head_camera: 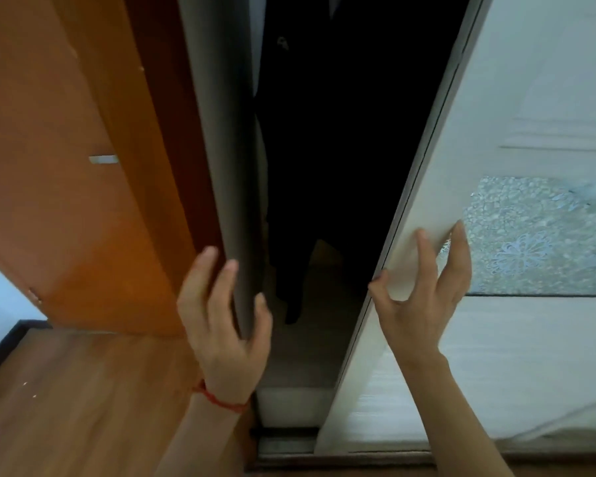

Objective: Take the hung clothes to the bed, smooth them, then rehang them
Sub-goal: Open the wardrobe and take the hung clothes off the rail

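Observation:
Dark clothes (pixel 341 132) hang inside a wardrobe, seen through a narrow gap; their lower ends reach down to about mid-frame. My left hand (pixel 221 318) grips the wardrobe's grey side panel (pixel 221 115), with the fingers on its left face and the thumb on the inner side. My right hand (pixel 424 294) holds the edge of the white sliding door (pixel 496 98): the thumb hooks the edge and the spread fingers press on the door's face. The hangers and the rail are out of view.
An orange wooden room door (pixel 49 166) stands open at the left, close to the wardrobe. Wood floor (pixel 83 407) lies below it. The sliding door has a patterned frosted-glass panel (pixel 537 235). The door's floor track (pixel 286 445) runs at the bottom.

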`<state>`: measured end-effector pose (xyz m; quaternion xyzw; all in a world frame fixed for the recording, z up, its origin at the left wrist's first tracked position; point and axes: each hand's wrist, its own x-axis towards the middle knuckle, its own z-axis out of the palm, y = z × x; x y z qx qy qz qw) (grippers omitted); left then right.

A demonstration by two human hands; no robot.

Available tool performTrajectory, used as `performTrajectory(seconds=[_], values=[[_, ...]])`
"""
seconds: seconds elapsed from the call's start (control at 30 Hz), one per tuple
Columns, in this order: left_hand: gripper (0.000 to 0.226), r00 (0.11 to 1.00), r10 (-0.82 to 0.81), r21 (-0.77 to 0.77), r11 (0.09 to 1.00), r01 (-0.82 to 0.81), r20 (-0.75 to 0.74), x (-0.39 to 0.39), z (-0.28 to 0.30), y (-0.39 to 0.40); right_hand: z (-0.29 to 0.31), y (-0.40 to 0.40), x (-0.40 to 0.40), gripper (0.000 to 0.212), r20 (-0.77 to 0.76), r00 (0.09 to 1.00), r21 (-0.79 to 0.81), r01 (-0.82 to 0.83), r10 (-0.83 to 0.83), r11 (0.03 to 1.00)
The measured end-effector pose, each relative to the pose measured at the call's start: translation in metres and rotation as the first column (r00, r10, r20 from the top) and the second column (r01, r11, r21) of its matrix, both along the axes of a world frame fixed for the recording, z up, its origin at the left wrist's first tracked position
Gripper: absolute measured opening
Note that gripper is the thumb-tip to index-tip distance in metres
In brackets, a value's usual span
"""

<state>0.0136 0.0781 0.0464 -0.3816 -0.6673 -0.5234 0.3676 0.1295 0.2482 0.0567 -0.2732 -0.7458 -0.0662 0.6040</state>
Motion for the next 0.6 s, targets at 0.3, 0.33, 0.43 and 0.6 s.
performTrajectory(seconds=[0.3, 0.33, 0.43, 0.6], values=[[0.078, 0.575, -0.640, -0.272, 0.514, 0.814, 0.510, 0.076, -0.011, 0.157, 0.008, 0.035, 0.054, 0.062, 0.076, 0.973, -0.170, 0.229, -0.219, 0.958], [0.081, 0.520, -0.655, -0.230, 0.479, 0.847, 0.549, 0.081, -0.013, 0.170, 0.008, 0.039, 0.059, 0.062, 0.097, 0.964, -0.161, 0.262, -0.249, 0.951], [0.075, 0.466, -0.706, -0.143, 0.468, 0.872, 0.533, 0.096, -0.019, 0.198, 0.004, 0.051, 0.072, 0.064, 0.124, 0.942, -0.149, 0.327, -0.310, 0.933], [0.065, 0.383, -0.715, -0.123, 0.388, 0.913, 0.585, 0.119, -0.020, 0.237, 0.005, 0.077, 0.094, 0.066, 0.111, 0.928, -0.207, 0.370, -0.354, 0.906]])
